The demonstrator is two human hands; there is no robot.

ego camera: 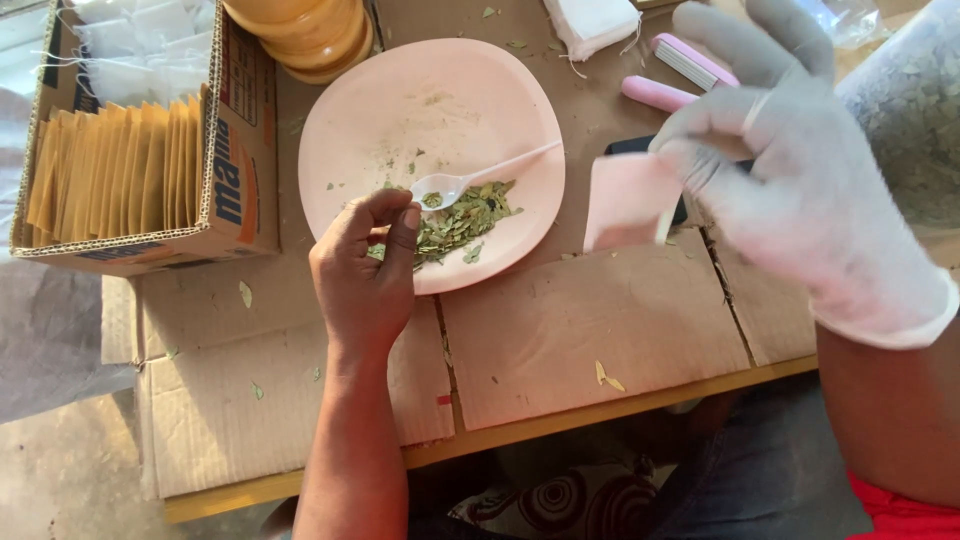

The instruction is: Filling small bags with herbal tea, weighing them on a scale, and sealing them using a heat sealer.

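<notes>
left hand (pixel 365 265) bare, centre frame, pinches white plastic spoon (pixel 470 178) at its bowl end, steadying it over dried green leaves (pixel 460 222) heaped on pink plate (pixel 400 110) | right hand (pixel 790 190) gloved, upper right, grips small pale pink sachet (pixel 628 200), lifted clear of cardboard-covered desk (pixel 590 330) | box of tan envelopes (pixel 120 170) upper left, within reach

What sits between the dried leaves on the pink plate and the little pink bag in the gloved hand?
Nothing visible. The dried leaves lie on the pink plate; the small pink bag in the gloved right hand hangs just past the rim. The left hand touches the leaves.
</notes>
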